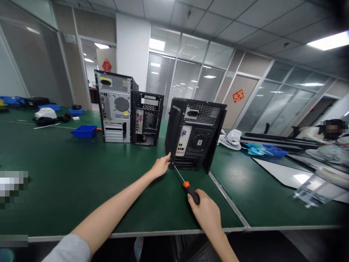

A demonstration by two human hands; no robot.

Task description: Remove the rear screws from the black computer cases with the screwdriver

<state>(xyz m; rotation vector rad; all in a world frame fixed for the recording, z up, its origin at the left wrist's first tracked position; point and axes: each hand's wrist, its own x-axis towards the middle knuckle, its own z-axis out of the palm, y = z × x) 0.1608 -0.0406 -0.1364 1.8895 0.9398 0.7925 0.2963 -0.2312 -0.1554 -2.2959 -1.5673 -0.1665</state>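
Note:
A black computer tower (pixel 195 134) stands upright on the green table (pixel 68 182), its rear panel facing me. My left hand (pixel 160 166) reaches out and touches the lower left corner of that rear panel with its fingertips. My right hand (pixel 205 213) grips a screwdriver (pixel 187 185) with an orange and black handle. The thin shaft points up and left, its tip at the case's bottom left edge beside my left fingers.
Two more towers, a silver one (pixel 114 107) and a black one (pixel 147 118), stand further back. Blue bins (pixel 84 131) and cables lie at the left. A white device (pixel 231 139), blue parts and flat panels lie on the right table, where another person (pixel 327 133) sits.

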